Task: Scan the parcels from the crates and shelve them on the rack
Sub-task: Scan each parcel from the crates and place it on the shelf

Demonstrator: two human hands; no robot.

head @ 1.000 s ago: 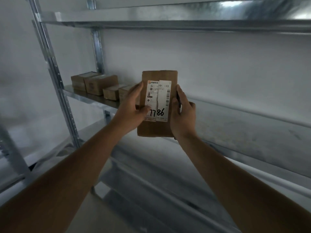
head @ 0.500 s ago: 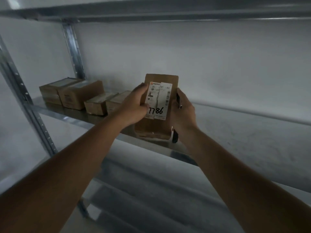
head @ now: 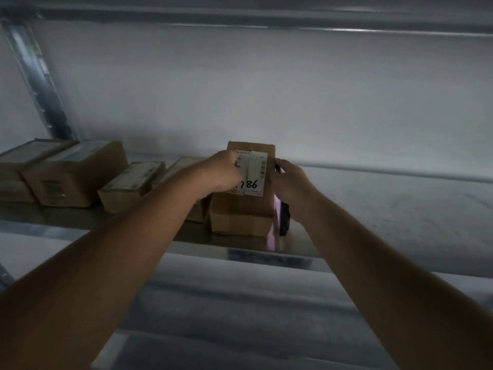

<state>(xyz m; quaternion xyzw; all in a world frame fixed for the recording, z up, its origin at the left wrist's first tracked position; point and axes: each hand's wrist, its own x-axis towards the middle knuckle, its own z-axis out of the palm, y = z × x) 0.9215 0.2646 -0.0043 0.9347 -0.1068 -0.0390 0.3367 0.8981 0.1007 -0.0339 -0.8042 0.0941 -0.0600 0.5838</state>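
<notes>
Steel shelf [head: 373, 209], parcel [head: 241, 209] (upright) between both hands' fingers [head: 286, 166]

Both arms reach forward, the left hand [head: 222, 170] curled over the parcel's [head: 244, 206] left side and the right hand [head: 289, 180] gripping a dark device [head: 284, 218] beside it.

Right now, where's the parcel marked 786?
In the head view the parcel stands on the rack shelf, centre frame, at the right end of the row of boxes, with both hands on it.
</notes>
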